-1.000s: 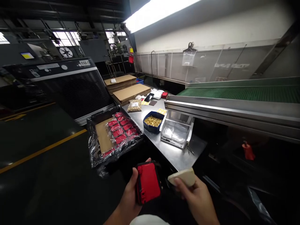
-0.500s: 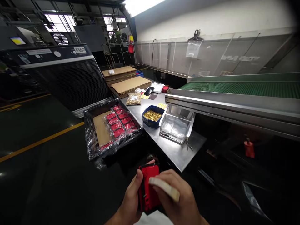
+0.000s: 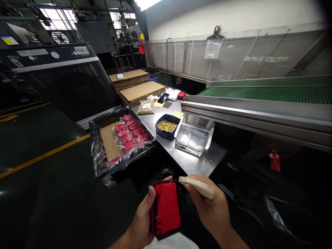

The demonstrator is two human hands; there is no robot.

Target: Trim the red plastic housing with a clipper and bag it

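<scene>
A red-and-black plastic case (image 3: 169,209) is held upright in my left hand (image 3: 142,218), with the thumb along its left edge and the other fingers hidden behind it. My right hand (image 3: 214,209) is closed around a pale, flat, cream-coloured block (image 3: 199,187) with rounded ends. I cannot tell what that block is made of. It sits just right of the case's upper corner, apart from the red face. Hinge-like red parts show along the case's left side.
Left of the table, a plastic-lined black crate (image 3: 93,152) contains several red cases (image 3: 135,133). On the metal table (image 3: 204,169) stand a blue bin (image 3: 164,135) of gold-coloured small parts and a clear box (image 3: 192,140). A green conveyor (image 3: 259,95) runs along the right; cardboard sheets (image 3: 142,91) lie behind.
My right hand has moved the pale block up and right, away from the case's red face, which is now uncovered. The view has shifted slightly.
</scene>
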